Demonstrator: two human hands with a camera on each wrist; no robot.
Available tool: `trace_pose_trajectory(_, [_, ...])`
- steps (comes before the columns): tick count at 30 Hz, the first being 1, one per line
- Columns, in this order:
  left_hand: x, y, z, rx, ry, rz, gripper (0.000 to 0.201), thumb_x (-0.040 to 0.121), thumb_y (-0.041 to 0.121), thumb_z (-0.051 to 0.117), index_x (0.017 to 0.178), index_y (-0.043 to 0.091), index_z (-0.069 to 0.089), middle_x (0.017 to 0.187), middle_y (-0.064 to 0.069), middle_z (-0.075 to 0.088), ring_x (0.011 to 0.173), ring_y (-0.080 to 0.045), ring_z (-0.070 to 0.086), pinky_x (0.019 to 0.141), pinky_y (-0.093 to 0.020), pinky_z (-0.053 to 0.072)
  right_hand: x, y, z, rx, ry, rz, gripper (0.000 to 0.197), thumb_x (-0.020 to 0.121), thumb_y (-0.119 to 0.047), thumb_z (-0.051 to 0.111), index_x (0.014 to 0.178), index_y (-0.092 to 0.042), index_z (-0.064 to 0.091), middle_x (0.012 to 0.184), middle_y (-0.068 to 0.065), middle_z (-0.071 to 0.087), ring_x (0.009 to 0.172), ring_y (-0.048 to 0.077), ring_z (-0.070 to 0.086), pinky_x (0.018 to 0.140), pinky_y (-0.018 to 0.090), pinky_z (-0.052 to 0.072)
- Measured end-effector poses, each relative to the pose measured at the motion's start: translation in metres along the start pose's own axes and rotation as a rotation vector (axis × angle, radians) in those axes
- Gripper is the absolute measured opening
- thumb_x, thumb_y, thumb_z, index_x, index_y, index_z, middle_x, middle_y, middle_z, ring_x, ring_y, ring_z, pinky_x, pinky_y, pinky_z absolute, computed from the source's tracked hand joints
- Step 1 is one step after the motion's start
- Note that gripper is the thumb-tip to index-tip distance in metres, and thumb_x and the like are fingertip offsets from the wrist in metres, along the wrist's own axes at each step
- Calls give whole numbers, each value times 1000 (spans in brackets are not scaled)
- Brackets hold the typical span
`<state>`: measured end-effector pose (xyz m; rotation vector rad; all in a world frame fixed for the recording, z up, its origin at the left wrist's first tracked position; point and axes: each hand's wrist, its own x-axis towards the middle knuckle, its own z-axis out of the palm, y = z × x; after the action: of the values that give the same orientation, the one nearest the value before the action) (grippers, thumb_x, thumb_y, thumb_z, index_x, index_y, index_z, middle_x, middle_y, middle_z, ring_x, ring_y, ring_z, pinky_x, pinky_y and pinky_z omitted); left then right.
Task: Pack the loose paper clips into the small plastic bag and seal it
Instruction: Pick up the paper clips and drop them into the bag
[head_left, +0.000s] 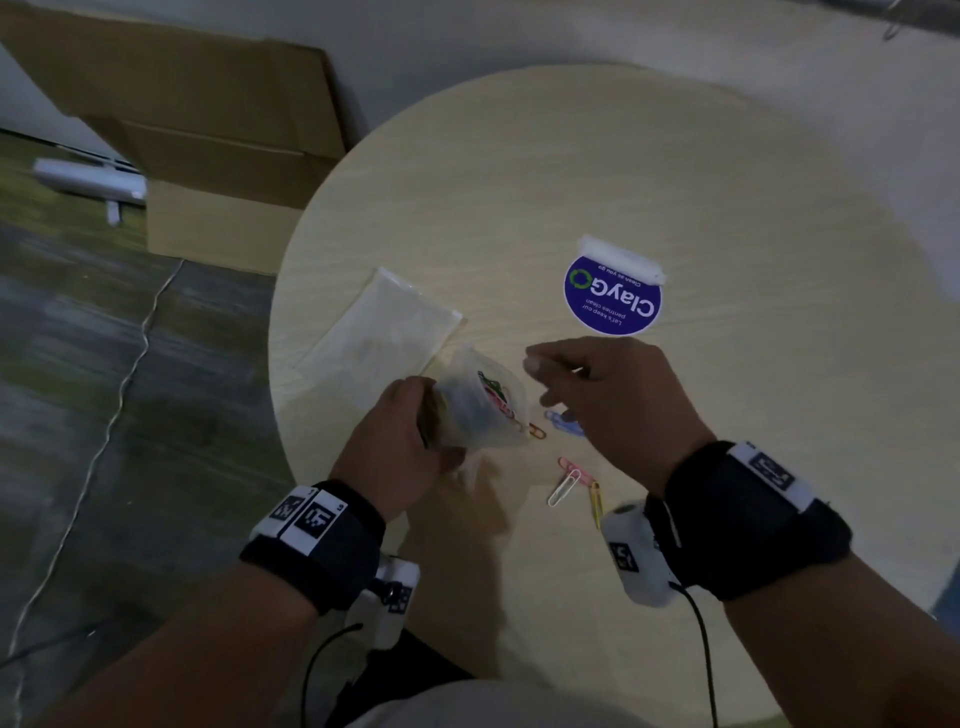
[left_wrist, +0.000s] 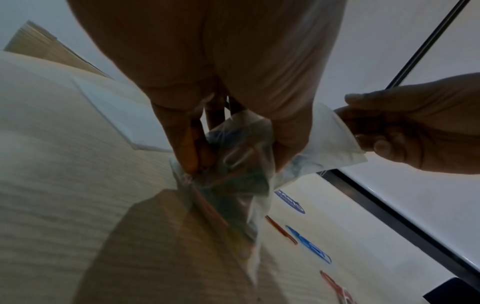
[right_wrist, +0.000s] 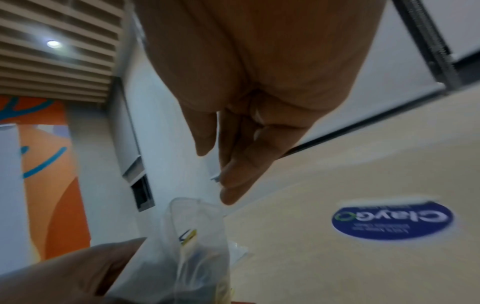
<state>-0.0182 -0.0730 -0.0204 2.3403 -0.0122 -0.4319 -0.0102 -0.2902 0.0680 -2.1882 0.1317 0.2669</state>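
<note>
My left hand (head_left: 410, 421) grips a small clear plastic bag (head_left: 480, 405) by its side, just above the round table (head_left: 675, 182); several coloured clips lie inside it. In the left wrist view the bag (left_wrist: 233, 176) hangs from my fingers (left_wrist: 182, 139). My right hand (head_left: 556, 384) hovers right of the bag's mouth with fingers (right_wrist: 233, 174) nearly straight and nothing visible in them. The bag (right_wrist: 197, 242) sits just below those fingertips. Loose clips lie on the table under my right hand: blue (head_left: 563, 422), orange (head_left: 536, 430), pink (head_left: 569, 465), white (head_left: 563, 488), yellow (head_left: 596, 501).
A larger flat clear bag (head_left: 389, 327) lies on the table left of the hands. A round blue sticker (head_left: 613, 299) sits behind my right hand. On the floor to the left stand a cardboard box (head_left: 208, 156) and a thin cable (head_left: 119, 395).
</note>
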Motion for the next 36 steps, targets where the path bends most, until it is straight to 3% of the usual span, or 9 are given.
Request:
trace_pose_trajectory(2, [-1, -1, 0, -24, -3, 2, 64, 67, 31, 83, 121, 25, 48, 120, 1, 54, 104, -21, 60, 88, -43, 53, 3, 15, -2, 61, 60, 49, 17, 87, -32, 65, 101, -27, 73, 86, -12, 74, 73, 2, 69, 76, 28, 55])
trace_pose_trajectory(5, [-4, -1, -1, -60, -6, 6, 67, 65, 31, 84, 122, 26, 49, 120, 3, 55, 102, -20, 59, 85, -42, 54, 10, 52, -1, -180, 102, 96, 15, 85, -26, 66, 99, -26, 72, 96, -8, 73, 77, 5, 62, 78, 20, 44])
trace_pose_trajectory(9, [-7, -1, -1, -69, 3, 29, 58, 67, 28, 83, 115, 27, 50, 114, 2, 56, 94, -20, 60, 79, -41, 54, 13, 88, 14, -451, -63, 146, 34, 81, -31, 70, 113, -19, 67, 111, 7, 61, 97, 25, 59, 84, 29, 45])
trace_pose_trajectory(12, [-7, -2, 0, -49, 11, 38, 55, 68, 29, 81, 112, 28, 50, 111, 2, 56, 91, -19, 60, 75, -39, 54, 11, 95, 34, -605, -151, 73, 27, 80, -30, 66, 102, -13, 66, 101, 13, 58, 96, 34, 57, 81, 36, 45])
trace_pose_trajectory(15, [-7, -1, 0, -58, 9, 37, 53, 68, 28, 82, 109, 33, 48, 110, 3, 56, 89, -19, 60, 73, -37, 53, 6, 96, 44, -578, -141, 85, 12, 87, -21, 56, 92, -13, 63, 95, 12, 59, 92, 34, 56, 75, 35, 42])
trace_pose_trajectory(25, [-16, -19, -13, -94, 22, 11, 65, 64, 25, 86, 118, 28, 52, 111, 5, 61, 92, -14, 64, 72, -25, 52, 30, 78, 51, -364, -104, 134, 8, 84, -17, 61, 89, -13, 64, 101, 11, 58, 89, 28, 56, 71, 28, 37])
trace_pose_trajectory(29, [-16, -22, -13, -104, 20, 15, 65, 64, 25, 86, 120, 28, 52, 112, 6, 60, 91, -12, 64, 70, -21, 50, 29, 77, 66, -450, -194, 10, 14, 87, -25, 62, 80, -18, 54, 96, 14, 55, 84, 34, 55, 69, 34, 40])
trace_pose_trajectory(32, [-14, -22, -12, -112, 26, 17, 65, 65, 26, 85, 120, 30, 51, 113, 6, 60, 91, -11, 63, 70, -21, 50, 26, 78, 71, -534, -193, -48, 23, 93, -36, 53, 91, -13, 57, 95, 15, 60, 89, 37, 57, 71, 38, 41])
trace_pose_trajectory(36, [-11, -25, -8, -94, 32, 18, 68, 65, 30, 84, 124, 30, 49, 117, 6, 59, 95, -15, 63, 75, -28, 53, 26, 71, 71, -612, -249, 20, 21, 91, -27, 53, 100, -10, 60, 108, 18, 55, 97, 40, 56, 79, 39, 44])
